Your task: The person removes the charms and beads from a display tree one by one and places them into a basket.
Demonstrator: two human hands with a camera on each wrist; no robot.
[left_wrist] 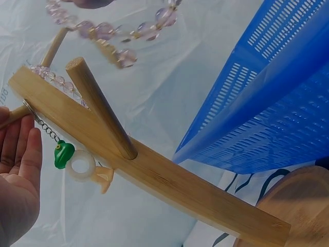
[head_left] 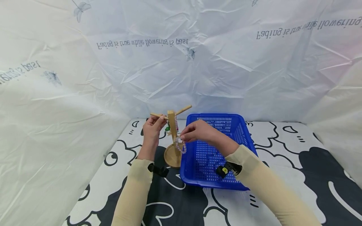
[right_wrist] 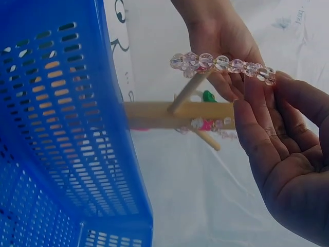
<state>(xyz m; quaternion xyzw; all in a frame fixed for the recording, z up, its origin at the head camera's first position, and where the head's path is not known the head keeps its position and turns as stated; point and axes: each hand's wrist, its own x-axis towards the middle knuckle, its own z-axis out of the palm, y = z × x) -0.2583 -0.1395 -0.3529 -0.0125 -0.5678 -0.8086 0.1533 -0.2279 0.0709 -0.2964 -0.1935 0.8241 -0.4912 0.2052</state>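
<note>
A wooden stand (head_left: 171, 125) with pegs rises from a round base (head_left: 170, 157). My left hand (head_left: 152, 133) holds one upper peg (head_left: 159, 116) between thumb and fingers. Thumb and fingertips of my right hand (head_left: 202, 131) pinch a bracelet of clear pinkish beads (right_wrist: 221, 63), close to the tip of a lower peg (left_wrist: 97, 103). From the held peg hangs a keychain with a green frog-like charm (left_wrist: 64, 154), a white ring (left_wrist: 80, 165) and a tan charm. Another pink beaded string (left_wrist: 60, 81) hangs on the opposite upper peg (head_left: 183, 110).
A blue perforated basket (head_left: 189, 175) stands immediately right of the stand, under my right forearm. The table has a black-and-white cartoon cloth (head_left: 113, 182). Pale printed sheeting (head_left: 158, 72) forms walls behind and at the sides.
</note>
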